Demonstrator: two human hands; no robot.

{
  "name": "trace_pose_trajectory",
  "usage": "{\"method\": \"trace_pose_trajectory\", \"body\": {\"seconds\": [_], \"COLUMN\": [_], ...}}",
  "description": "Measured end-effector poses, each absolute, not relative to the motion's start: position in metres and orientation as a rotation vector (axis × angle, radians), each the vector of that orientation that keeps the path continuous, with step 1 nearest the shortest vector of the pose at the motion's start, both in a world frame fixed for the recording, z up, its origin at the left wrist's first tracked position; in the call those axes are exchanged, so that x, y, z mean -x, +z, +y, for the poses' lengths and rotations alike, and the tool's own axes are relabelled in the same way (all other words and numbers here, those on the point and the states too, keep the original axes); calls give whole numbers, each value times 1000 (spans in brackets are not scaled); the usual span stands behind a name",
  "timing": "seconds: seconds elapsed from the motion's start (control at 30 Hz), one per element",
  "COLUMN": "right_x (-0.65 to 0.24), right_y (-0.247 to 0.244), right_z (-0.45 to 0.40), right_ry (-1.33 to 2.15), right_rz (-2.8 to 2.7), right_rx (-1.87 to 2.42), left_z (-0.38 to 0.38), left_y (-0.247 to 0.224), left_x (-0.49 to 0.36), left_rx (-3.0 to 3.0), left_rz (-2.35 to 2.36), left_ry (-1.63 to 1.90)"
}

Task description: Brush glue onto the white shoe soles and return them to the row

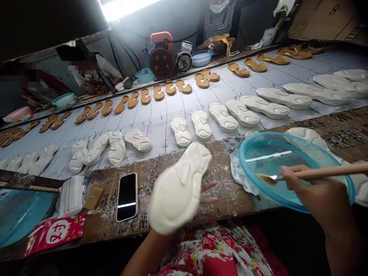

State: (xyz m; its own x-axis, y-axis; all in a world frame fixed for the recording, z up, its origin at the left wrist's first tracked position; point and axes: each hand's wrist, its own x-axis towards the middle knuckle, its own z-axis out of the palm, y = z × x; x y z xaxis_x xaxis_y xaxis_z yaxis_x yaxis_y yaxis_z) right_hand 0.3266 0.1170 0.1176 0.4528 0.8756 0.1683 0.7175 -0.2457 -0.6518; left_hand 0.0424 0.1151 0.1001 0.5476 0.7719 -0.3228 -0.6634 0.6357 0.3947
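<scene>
Overhanging the basin (243,158), a brush (330,171) is being grasped by right grip (320,193); left of basin, a white sole (179,189) by left grip (208,199).

1. Centre: left grip (209,186) holds white sole (181,188), near end blurred.
2. Lower right: right grip (319,197) holds brush (330,171), tip over blue basin (244,172).
3. Lower left: phone (127,197), red packet (56,234) on tabletop (227,188).
4. Mid-frame: row of similar soles (224,117); brown pieces (145,96) higher up.
5. Upper right: co-worker (220,23) holding brown piece (229,46).
</scene>
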Motion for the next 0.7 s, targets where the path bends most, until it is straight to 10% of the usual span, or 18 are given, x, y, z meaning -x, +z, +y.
{"method": "trace_pose_trajectory", "body": {"seconds": [0.27,0.7], "right_x": [-340,-237], "right_y": [119,166], "right_z": [124,101], "right_ry": [335,460], "right_rz": [-1508,-1860], "right_rx": [2055,530], "left_z": [115,137], "left_y": [78,163], "left_x": [-46,-93], "left_rx": [-66,-260], "left_rz": [492,589], "left_ry": [822,830]}}
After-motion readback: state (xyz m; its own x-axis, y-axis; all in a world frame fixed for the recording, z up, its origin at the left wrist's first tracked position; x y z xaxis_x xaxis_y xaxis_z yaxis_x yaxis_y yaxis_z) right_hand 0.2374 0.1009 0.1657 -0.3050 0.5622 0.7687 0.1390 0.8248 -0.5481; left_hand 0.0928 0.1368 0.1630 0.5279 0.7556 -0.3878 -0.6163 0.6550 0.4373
